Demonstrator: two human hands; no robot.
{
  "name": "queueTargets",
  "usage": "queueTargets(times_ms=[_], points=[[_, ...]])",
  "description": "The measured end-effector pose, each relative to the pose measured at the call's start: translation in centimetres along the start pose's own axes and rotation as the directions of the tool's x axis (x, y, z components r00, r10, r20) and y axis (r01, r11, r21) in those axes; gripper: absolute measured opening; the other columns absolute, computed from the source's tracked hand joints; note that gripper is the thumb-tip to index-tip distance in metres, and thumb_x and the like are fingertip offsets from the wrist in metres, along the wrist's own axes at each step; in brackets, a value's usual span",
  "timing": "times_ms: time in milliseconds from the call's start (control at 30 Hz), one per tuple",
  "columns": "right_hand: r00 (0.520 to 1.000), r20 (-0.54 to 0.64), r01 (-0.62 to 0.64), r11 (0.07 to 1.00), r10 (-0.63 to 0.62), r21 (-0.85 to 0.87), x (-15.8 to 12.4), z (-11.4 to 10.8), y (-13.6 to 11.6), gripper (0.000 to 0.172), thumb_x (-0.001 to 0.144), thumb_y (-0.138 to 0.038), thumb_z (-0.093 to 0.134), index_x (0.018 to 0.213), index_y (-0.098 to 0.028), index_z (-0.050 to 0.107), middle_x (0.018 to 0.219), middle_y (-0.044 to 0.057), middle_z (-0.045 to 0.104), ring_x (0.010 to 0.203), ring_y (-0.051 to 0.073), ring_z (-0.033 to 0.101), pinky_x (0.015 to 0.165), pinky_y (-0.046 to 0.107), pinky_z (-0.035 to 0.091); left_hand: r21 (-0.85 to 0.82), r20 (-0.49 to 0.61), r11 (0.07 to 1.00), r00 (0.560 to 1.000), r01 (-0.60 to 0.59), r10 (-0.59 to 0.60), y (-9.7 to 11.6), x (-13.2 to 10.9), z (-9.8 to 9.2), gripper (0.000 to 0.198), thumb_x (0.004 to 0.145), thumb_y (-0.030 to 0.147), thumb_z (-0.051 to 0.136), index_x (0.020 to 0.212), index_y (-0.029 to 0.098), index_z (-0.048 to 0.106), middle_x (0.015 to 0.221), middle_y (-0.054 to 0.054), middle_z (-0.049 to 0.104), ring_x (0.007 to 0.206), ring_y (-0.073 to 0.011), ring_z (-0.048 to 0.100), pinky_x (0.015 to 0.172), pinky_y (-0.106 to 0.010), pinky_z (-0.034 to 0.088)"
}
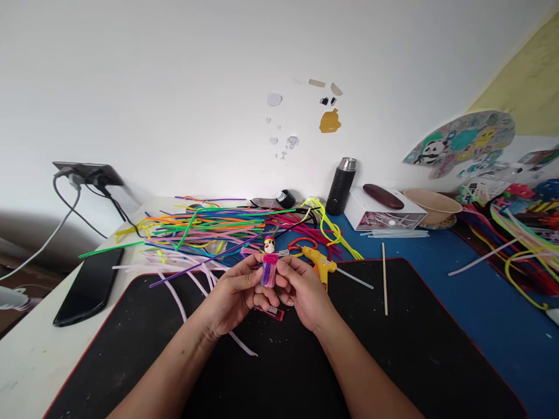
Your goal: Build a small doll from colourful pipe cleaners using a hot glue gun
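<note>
A small pipe-cleaner doll (269, 269) is held upright over the black mat (279, 384). It has a white head with a red and yellow top, a magenta band below, and a purple and pink lower body. My left hand (238, 286) pinches its left side, and my right hand (302, 285) pinches its right side. Just beyond my right hand lies a yellow glue gun (318, 262) with a clear glue stick (354, 278) poking out. Under my fingers a small red-edged item (274, 313) rests on the mat, partly covered.
Loose pipe cleaners (209, 224) spread across the back. A phone (89, 288) lies at the left and a wooden stick (385, 279) at the right. Behind stand a black flask (341, 186), a white box (379, 212) and a bowl (432, 205). More pipe cleaners (519, 233) crowd the far right.
</note>
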State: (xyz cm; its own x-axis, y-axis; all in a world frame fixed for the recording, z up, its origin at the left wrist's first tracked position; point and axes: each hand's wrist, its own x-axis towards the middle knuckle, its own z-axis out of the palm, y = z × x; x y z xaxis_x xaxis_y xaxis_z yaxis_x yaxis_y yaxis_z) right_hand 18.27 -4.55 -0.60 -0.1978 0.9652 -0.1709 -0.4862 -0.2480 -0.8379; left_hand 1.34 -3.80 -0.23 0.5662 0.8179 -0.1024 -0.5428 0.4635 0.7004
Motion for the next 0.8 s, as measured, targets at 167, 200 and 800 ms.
queueTargets(times_ms=[167, 200, 800], points=[[0.998, 0.05, -0.029, 1.0, 0.028, 0.008, -0.1, -0.1, 0.08, 0.042, 0.08, -0.055, 0.089, 0.085, -0.018, 0.069, 0.058, -0.008, 0.051, 0.04, 0.007, 0.047, 0.037, 0.02, 0.027, 0.009, 0.04, 1.0, 0.999, -0.007, 0.006, 0.0, -0.19, -0.11, 0.033, 0.093, 0.027, 0.08, 0.118, 0.017, 0.059, 0.089, -0.009, 0.082, 0.069, -0.0225, 0.082, 0.055, -0.021, 0.063], [0.998, 0.06, -0.031, 0.999, 0.031, 0.01, -0.11, -0.15, 0.08, 0.042, 0.08, -0.055, 0.089, 0.086, -0.018, 0.069, 0.058, -0.008, 0.051, 0.04, 0.007, 0.047, 0.037, 0.02, 0.027, 0.022, 0.039, 1.0, 0.999, -0.005, 0.004, 0.06, -0.26, -0.09, 0.033, 0.093, 0.028, 0.079, 0.117, 0.018, 0.059, 0.091, -0.009, 0.083, 0.069, -0.0229, 0.082, 0.054, -0.021, 0.063], [0.998, 0.067, -0.019, 1.0, 0.018, 0.018, 0.26, -0.55, 0.41, 0.047, 0.082, -0.057, 0.087, 0.074, -0.017, 0.061, 0.054, -0.009, 0.042, 0.042, 0.005, 0.036, 0.042, 0.021, 0.015, 0.402, -0.093, 0.915, 0.992, -0.039, 0.083, 0.62, -0.15, 0.73, 0.036, 0.09, 0.042, 0.083, 0.105, 0.018, 0.061, 0.088, -0.008, 0.077, 0.075, -0.0194, 0.076, 0.06, -0.023, 0.06]])
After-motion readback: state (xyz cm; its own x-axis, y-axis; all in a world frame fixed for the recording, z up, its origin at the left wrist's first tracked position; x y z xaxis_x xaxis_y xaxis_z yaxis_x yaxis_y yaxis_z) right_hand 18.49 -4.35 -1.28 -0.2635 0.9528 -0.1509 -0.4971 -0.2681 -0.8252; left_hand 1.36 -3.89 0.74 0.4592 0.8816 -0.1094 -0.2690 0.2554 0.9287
